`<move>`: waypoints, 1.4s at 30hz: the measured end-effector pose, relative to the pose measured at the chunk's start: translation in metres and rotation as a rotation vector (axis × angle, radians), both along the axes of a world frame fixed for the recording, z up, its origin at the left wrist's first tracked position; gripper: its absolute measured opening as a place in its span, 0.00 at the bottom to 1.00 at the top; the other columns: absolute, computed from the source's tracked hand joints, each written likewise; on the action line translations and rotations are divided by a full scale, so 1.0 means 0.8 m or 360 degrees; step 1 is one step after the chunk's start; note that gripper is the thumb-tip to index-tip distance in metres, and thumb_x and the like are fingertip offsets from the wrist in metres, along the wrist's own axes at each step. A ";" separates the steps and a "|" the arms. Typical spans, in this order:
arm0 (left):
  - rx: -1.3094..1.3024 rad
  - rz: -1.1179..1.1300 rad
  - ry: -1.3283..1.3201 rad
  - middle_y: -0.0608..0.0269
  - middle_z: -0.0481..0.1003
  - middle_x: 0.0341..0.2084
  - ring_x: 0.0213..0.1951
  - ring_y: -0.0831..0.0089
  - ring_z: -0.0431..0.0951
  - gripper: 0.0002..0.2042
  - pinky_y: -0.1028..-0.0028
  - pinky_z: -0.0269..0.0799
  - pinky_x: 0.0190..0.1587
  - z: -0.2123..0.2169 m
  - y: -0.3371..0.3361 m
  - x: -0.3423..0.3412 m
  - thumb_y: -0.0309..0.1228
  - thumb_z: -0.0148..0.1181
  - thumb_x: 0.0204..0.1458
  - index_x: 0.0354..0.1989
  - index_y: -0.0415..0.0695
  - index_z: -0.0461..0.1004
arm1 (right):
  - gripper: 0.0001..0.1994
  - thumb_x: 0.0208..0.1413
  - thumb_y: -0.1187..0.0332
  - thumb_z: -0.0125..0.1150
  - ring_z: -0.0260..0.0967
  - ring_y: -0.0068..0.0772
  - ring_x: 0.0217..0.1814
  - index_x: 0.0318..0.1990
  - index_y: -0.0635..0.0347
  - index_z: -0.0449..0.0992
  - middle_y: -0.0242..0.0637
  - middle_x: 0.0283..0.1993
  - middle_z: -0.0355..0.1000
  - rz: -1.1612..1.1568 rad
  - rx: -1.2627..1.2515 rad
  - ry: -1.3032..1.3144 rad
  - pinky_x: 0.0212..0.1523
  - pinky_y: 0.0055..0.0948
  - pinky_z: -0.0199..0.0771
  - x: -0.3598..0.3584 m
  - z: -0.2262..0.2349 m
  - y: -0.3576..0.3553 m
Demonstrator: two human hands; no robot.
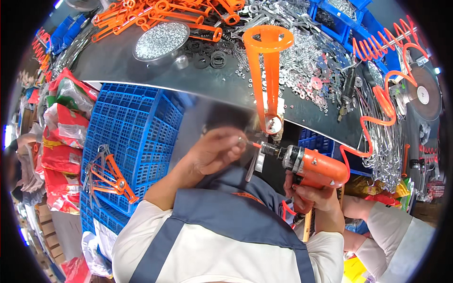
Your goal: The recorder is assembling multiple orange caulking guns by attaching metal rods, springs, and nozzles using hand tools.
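Orange pneumatic screwdriver [311, 166], silver-nosed.

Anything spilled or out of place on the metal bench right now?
Yes: loose silver washers and nuts lie scattered across the grey metal bench instead of in the blue plastic bins. An assembled orange part sits alone on the blue crate.
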State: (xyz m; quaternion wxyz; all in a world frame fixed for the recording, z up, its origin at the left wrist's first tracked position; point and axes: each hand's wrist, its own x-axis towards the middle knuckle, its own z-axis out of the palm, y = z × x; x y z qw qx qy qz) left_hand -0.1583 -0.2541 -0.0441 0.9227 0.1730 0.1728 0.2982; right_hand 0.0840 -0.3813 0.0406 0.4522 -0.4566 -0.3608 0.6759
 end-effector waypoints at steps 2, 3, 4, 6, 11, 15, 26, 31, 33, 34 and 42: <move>0.0006 -0.0004 0.0013 0.59 0.72 0.30 0.32 0.74 0.71 0.08 0.80 0.68 0.32 -0.002 0.000 0.001 0.26 0.59 0.51 0.37 0.37 0.73 | 0.20 0.46 0.80 0.58 0.70 0.34 0.31 0.49 0.67 0.65 0.43 0.35 0.70 0.0026 0.0076 -0.0016 0.31 0.29 0.71 0.001 -0.005 0.001; -0.0013 0.0001 0.0039 0.58 0.72 0.30 0.32 0.74 0.71 0.08 0.81 0.68 0.32 -0.003 -0.001 0.003 0.26 0.58 0.51 0.37 0.35 0.72 | 0.16 0.49 0.81 0.57 0.69 0.32 0.30 0.47 0.64 0.66 0.39 0.35 0.70 0.0056 0.0158 -0.0033 0.32 0.28 0.70 0.001 -0.006 0.001; -0.0032 0.0005 0.0067 0.57 0.71 0.30 0.32 0.73 0.71 0.08 0.82 0.67 0.32 -0.004 -0.002 0.004 0.26 0.57 0.52 0.37 0.33 0.72 | 0.16 0.49 0.81 0.57 0.69 0.32 0.30 0.47 0.64 0.66 0.39 0.35 0.70 0.0052 0.0150 -0.0033 0.32 0.28 0.70 0.002 -0.003 0.000; -0.0103 -0.0040 0.0025 0.57 0.71 0.29 0.32 0.74 0.71 0.08 0.82 0.68 0.32 -0.008 -0.001 0.006 0.26 0.55 0.53 0.37 0.32 0.71 | 0.15 0.48 0.83 0.56 0.68 0.27 0.29 0.45 0.64 0.68 0.38 0.34 0.70 0.0044 -0.0030 -0.0126 0.30 0.25 0.69 0.003 0.006 -0.002; -0.0203 -0.0061 0.0033 0.57 0.70 0.29 0.31 0.76 0.70 0.09 0.83 0.67 0.30 -0.014 -0.003 0.013 0.26 0.52 0.55 0.37 0.31 0.69 | 0.11 0.48 0.84 0.54 0.64 0.18 0.23 0.40 0.63 0.71 0.35 0.30 0.70 0.0052 -0.0097 -0.0235 0.23 0.18 0.64 0.007 0.011 -0.003; 0.0008 0.0038 0.0500 0.60 0.70 0.26 0.27 0.78 0.69 0.07 0.82 0.65 0.27 0.025 -0.009 0.024 0.25 0.50 0.54 0.32 0.33 0.70 | 0.09 0.49 0.83 0.53 0.59 0.13 0.16 0.37 0.62 0.71 0.33 0.27 0.70 0.0111 -0.0080 -0.0300 0.15 0.16 0.58 0.013 0.008 -0.002; 0.1296 0.0156 0.1304 0.58 0.73 0.26 0.27 0.70 0.73 0.07 0.73 0.70 0.32 0.002 -0.014 0.029 0.24 0.53 0.50 0.36 0.37 0.73 | 0.09 0.47 0.82 0.54 0.60 0.15 0.14 0.36 0.61 0.72 0.31 0.25 0.70 -0.0017 -0.0089 -0.0469 0.13 0.19 0.58 0.021 0.028 -0.005; 0.2385 0.0631 0.1335 0.58 0.74 0.23 0.24 0.65 0.75 0.09 0.72 0.70 0.28 0.001 -0.005 0.051 0.26 0.60 0.48 0.39 0.43 0.76 | 0.13 0.44 0.84 0.55 0.64 0.19 0.17 0.38 0.62 0.72 0.32 0.27 0.71 -0.0216 -0.0242 -0.0807 0.14 0.21 0.61 0.037 0.041 0.014; 0.2792 0.0570 0.1515 0.62 0.74 0.22 0.23 0.66 0.74 0.12 0.71 0.67 0.23 0.000 0.004 0.061 0.28 0.62 0.46 0.41 0.47 0.76 | 0.16 0.43 0.84 0.55 0.66 0.20 0.21 0.42 0.62 0.72 0.33 0.29 0.72 -0.0200 -0.0079 -0.0808 0.16 0.22 0.64 0.044 0.030 0.032; 0.2787 0.0566 0.1491 0.62 0.74 0.22 0.23 0.66 0.74 0.12 0.71 0.67 0.23 -0.007 0.010 0.069 0.28 0.62 0.46 0.41 0.47 0.76 | 0.17 0.43 0.83 0.56 0.67 0.20 0.22 0.44 0.62 0.72 0.33 0.30 0.72 -0.0188 0.0100 -0.0800 0.17 0.22 0.65 0.046 0.024 0.039; 0.2762 0.0901 0.1322 0.64 0.72 0.18 0.19 0.68 0.72 0.03 0.72 0.64 0.18 -0.068 0.015 0.093 0.24 0.62 0.46 0.30 0.43 0.78 | 0.17 0.45 0.79 0.56 0.72 0.27 0.34 0.47 0.63 0.71 0.35 0.34 0.74 0.0242 -0.0499 -0.1099 0.35 0.28 0.72 0.041 0.077 0.106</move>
